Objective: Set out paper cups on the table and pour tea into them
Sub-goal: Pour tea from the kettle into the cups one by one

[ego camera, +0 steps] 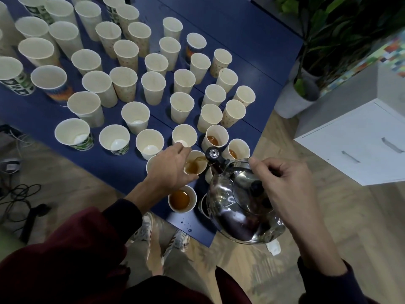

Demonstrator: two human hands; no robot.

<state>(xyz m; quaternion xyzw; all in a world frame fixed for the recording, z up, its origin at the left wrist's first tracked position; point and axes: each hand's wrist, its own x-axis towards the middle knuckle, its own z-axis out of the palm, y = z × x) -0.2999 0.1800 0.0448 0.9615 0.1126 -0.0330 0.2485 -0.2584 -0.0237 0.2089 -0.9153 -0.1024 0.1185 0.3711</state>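
Seen from above: a long blue table (230, 25) runs from the upper left of the frame to bottom centre, over a pale wood floor (361, 216). Dozens of paper cups (153, 86) stand upright on it in loose rows, most showing only a pale bottom inside; some have printed sides. At the table's near end, lower centre, the left hand (171, 170) is wrapped round one cup (200, 165), thumb & fingers on its sides. The right hand (282, 187), lower right, is clamped on the handle of a shiny steel kettle (236, 207), tipped so brown tea (191, 167) runs from the spout into that cup. Three cups w/ tea (179, 199) sit close by: one just below the left hand, two just above the spout. Drops spot the table's near edge. Right side: a white cabinet (355, 139) w/ two handles; a potted plant (328, 29) upper right. Left edge: black cables (19, 194) on the floor. Dark red sleeves & sneakers (177, 240) at the bottom.
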